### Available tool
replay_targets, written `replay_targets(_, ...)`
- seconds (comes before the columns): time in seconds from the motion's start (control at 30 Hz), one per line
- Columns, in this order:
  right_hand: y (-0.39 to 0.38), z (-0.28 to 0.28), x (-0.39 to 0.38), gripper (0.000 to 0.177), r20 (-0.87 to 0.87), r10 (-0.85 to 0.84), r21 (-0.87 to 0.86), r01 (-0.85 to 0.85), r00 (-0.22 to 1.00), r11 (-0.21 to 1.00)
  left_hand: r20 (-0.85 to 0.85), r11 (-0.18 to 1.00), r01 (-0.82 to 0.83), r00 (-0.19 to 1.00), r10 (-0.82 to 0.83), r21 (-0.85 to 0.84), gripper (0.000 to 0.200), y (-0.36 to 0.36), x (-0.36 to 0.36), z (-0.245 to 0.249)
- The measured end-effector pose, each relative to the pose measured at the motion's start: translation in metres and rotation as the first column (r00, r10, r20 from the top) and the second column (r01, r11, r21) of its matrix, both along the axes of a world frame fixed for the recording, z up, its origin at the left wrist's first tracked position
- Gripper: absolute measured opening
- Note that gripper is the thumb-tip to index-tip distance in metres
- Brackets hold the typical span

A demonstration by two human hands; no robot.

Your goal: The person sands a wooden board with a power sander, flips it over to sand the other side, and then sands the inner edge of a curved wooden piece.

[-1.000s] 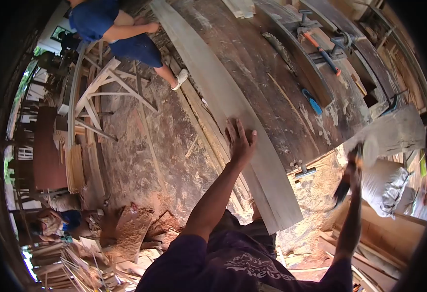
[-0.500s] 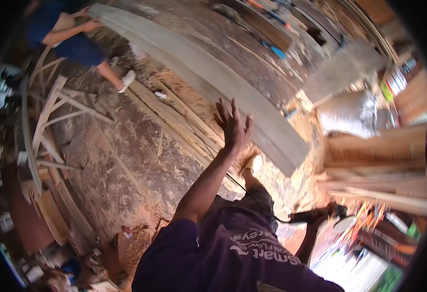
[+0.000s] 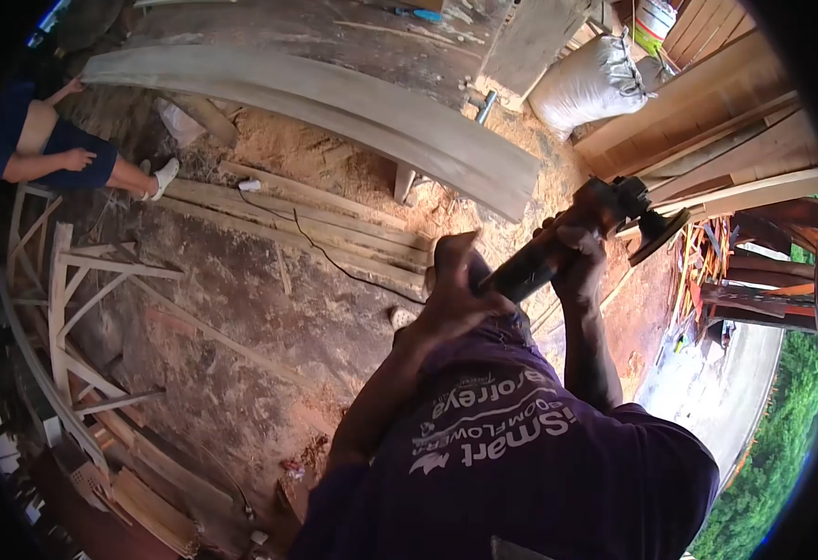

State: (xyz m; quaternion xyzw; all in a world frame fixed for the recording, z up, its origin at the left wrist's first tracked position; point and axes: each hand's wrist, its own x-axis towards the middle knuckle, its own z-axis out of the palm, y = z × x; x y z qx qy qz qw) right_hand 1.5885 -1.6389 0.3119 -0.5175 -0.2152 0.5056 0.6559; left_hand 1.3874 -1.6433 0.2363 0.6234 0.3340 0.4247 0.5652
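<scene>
A black, disc-headed power tool point(image 3: 532, 264) angles from the half-open left hand point(image 3: 453, 303) — contact unclear — through the right hand point(image 3: 581, 266), wrapped round it.

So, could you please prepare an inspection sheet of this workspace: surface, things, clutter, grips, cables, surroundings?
Surface: floor stained, with sawdust in patches.
Job's things: tool, held above the floor; board, apart from it.
Clutter: planks lying on the floor.
Grips: right grip closed around the tool near its head; left grip at its rear, closure unclear.
Cables: dark cord across the planks, ends unclear.
Surroundings: sack, wooden frame, co-worker near the board's far end.
</scene>
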Motion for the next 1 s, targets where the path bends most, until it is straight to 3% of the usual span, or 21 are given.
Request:
replay_targets(0.07,0.009,0.004,-0.014,0.032,0.018,0.057,0.059,-0.058,0.998,0.997,0.176,0.851,-0.156,0.945,0.276,-0.501,0.088,0.031,-0.020,-0.049)
replay_targets(0.13,0.017,0.002,-0.012,0.031,0.111,0.116,0.033,-0.120,0.987,0.992,-0.020,0.730,-0.435,0.865,0.501,-0.528,0.089,0.077,-0.049,-0.061)
replay_targets(0.2,0.028,0.004,-0.011,0.022,0.111,0.192,0.032,-0.196,0.975,0.980,0.051,0.612,-0.368,0.829,0.557,-0.700,0.099,0.125,-0.077,-0.065)
replay_targets(0.27,0.041,-0.013,-0.020,0.022,0.152,0.069,0.124,-0.088,0.986,0.988,0.146,0.555,-0.343,0.740,0.657,-0.758,0.105,0.173,-0.090,-0.086)
replay_targets(0.33,0.054,-0.013,-0.026,0.022,0.039,0.105,0.035,-0.107,0.994,0.994,0.226,0.545,-0.259,0.709,0.668,-0.798,0.111,0.219,-0.093,-0.102)
replay_targets(0.37,0.057,-0.023,-0.019,0.022,0.040,0.155,0.027,-0.156,0.987,0.987,0.241,0.520,-0.217,0.698,0.674,-0.826,0.106,0.243,-0.092,-0.124)
replay_targets(0.4,0.063,-0.034,-0.016,0.026,0.039,0.207,0.023,-0.208,0.978,0.978,0.294,0.537,-0.247,0.621,0.727,-0.806,0.098,0.256,-0.082,-0.103)
replay_targets(0.43,0.071,-0.037,-0.028,0.025,0.028,0.132,0.035,-0.133,0.991,0.990,0.349,0.532,-0.123,0.629,0.694,-0.838,0.088,0.284,-0.083,-0.143)
replay_targets(0.47,0.077,-0.036,-0.035,0.024,0.022,0.053,0.041,-0.054,0.998,0.998,0.260,0.448,-0.173,0.614,0.746,-0.877,0.100,0.299,-0.074,-0.140)
replay_targets(0.5,0.083,-0.032,-0.037,0.023,-0.050,0.090,0.021,-0.089,0.995,0.996,0.256,0.478,-0.270,0.579,0.774,-0.836,0.109,0.293,-0.064,-0.102)
replay_targets(0.53,0.088,-0.027,-0.035,0.023,-0.116,0.124,0.000,-0.124,0.986,0.992,0.018,0.337,-0.431,0.593,0.805,-0.837,0.110,0.297,-0.058,-0.095)
replay_targets(0.57,0.096,-0.024,-0.035,0.024,-0.082,0.116,0.029,-0.114,0.990,0.993,-0.102,0.190,-0.433,0.565,0.819,-0.881,0.100,0.297,-0.052,-0.079)
replay_targets(0.6,0.102,-0.024,-0.035,0.024,-0.052,0.109,0.062,-0.105,0.993,0.993,-0.091,0.253,-0.486,0.577,0.811,-0.836,0.087,0.301,-0.053,-0.108)
replay_targets(0.63,0.107,-0.030,-0.031,0.024,-0.037,0.065,0.048,-0.063,0.997,0.997,-0.089,0.271,-0.516,0.569,0.818,-0.813,0.080,0.299,-0.049,-0.099)
replay_targets(0.67,0.112,-0.037,-0.028,0.024,-0.027,0.022,0.035,-0.021,0.999,0.999,-0.095,0.165,-0.441,0.511,0.854,-0.882,0.096,0.300,-0.047,-0.107)
replay_targets(0.77,0.129,-0.040,-0.020,0.028,0.001,-0.034,-0.039,0.034,0.999,0.999,-0.432,-0.116,-0.554,0.482,0.762,-0.824,0.095,0.315,-0.046,-0.088)
replay_targets(0.8,0.132,-0.049,-0.017,0.029,0.039,-0.073,-0.036,0.074,0.997,0.997,-0.407,-0.072,-0.622,0.415,0.814,-0.780,0.098,0.315,-0.042,-0.113)
replay_targets(0.83,0.133,-0.065,-0.007,0.031,-0.019,-0.046,-0.029,0.046,0.999,0.999,-0.490,-0.040,-0.692,0.467,0.736,-0.721,0.083,0.316,-0.043,-0.115)
replay_targets(0.87,0.140,-0.075,0.003,0.033,-0.067,-0.028,-0.027,0.026,0.997,0.999,-0.572,-0.125,-0.706,0.443,0.690,-0.697,0.093,0.318,-0.041,-0.116)
replay_targets(0.93,0.162,-0.068,0.000,0.033,-0.068,-0.026,-0.018,0.024,0.997,1.000,-0.556,-0.145,-0.706,0.396,0.730,-0.693,0.100,0.317,-0.038,-0.126)
replay_targets(1.0,0.172,-0.054,-0.011,0.034,-0.074,-0.064,-0.040,0.061,0.995,0.997,-0.541,-0.131,-0.683,0.430,0.723,-0.718,0.101,0.318,-0.039,-0.128)
